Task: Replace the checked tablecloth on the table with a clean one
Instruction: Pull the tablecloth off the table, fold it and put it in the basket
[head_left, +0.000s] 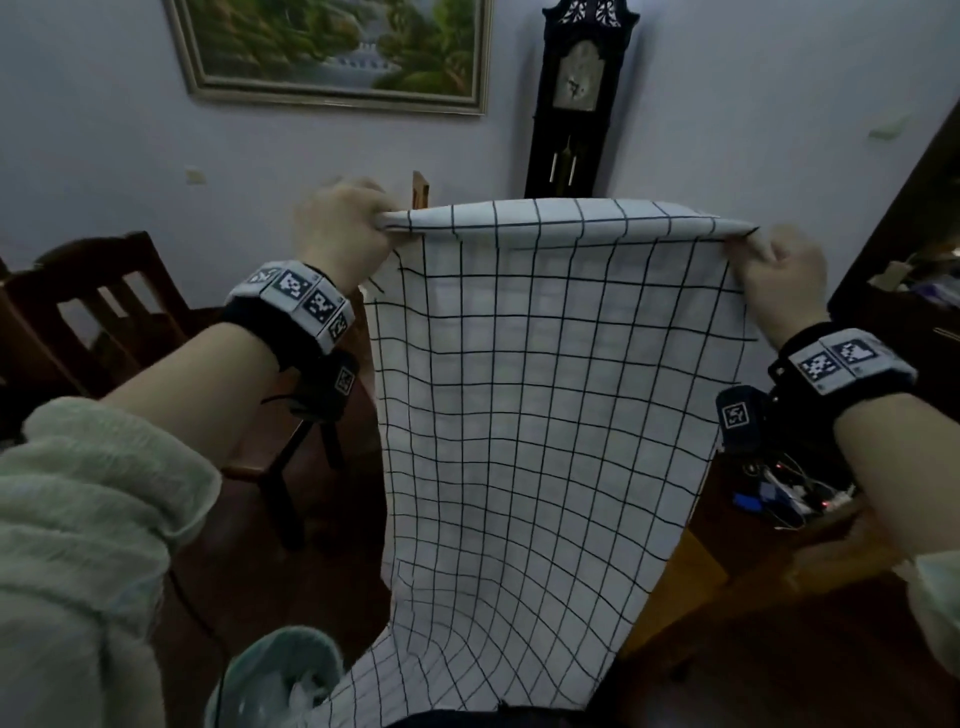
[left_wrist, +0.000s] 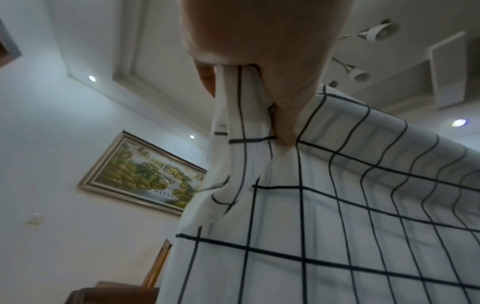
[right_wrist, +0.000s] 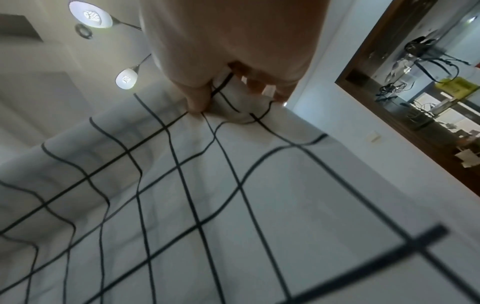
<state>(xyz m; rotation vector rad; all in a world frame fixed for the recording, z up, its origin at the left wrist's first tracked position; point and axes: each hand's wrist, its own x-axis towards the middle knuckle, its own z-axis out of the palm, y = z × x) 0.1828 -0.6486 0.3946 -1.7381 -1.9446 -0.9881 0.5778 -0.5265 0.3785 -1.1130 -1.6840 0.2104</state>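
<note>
The checked tablecloth (head_left: 545, 374), white with a thin black grid, hangs in the air in front of me, folded over along its top edge. My left hand (head_left: 345, 228) grips the top left corner, and in the left wrist view the fingers (left_wrist: 283, 115) pinch bunched cloth (left_wrist: 337, 205). At the top right corner my right hand (head_left: 779, 275) holds the fold; the right wrist view shows its fingers (right_wrist: 197, 100) curled round the cloth (right_wrist: 233, 205). The cloth's lower end trails down toward my lap. The table is mostly hidden behind the cloth.
A dark wooden chair (head_left: 98, 306) stands at the left. A grandfather clock (head_left: 576, 98) and a framed painting (head_left: 332, 47) are on the far wall. A wooden surface with wires and small electronics (head_left: 779, 499) lies at the right. A pale green bin (head_left: 275, 680) sits below.
</note>
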